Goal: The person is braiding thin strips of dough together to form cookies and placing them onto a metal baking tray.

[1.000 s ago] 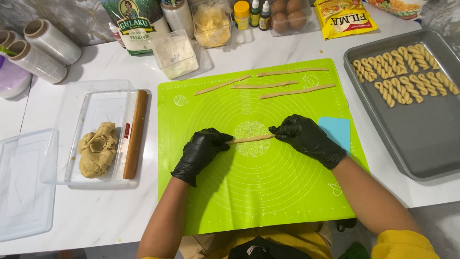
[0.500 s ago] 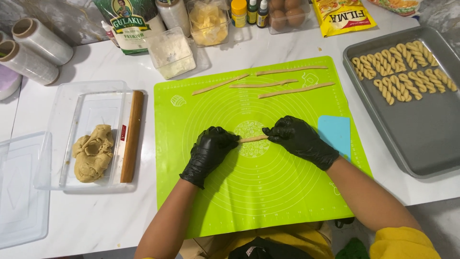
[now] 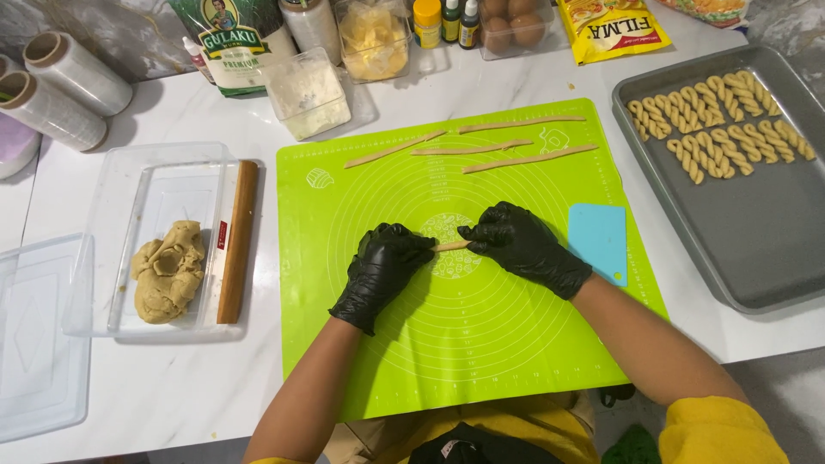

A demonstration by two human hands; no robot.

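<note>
Head view: both gloved hands press a short dough strip (image 3: 450, 246) at the mat's (image 3: 481, 344) centre, left hand (image 3: 382, 271) with fingers curled over one end, right hand (image 3: 524, 247) flat over the other. Even, light palm pressure should keep the strip round and uniform. Beyond lie four rolled strips (image 3: 481, 146); twisted pieces fill the tray (image 3: 773, 241) at right.

Bright, even light is falling from above, keeping the green silicone mat (image 3: 481, 344) vivid and sharply focused. Soft shadows are pooling beneath the left hand (image 3: 381, 271) and right hand (image 3: 526, 247), whose black gloves are catching faint sheen. The grey baking tray (image 3: 756, 249) is reflecting dully, and edges are bowing slightly.
</note>
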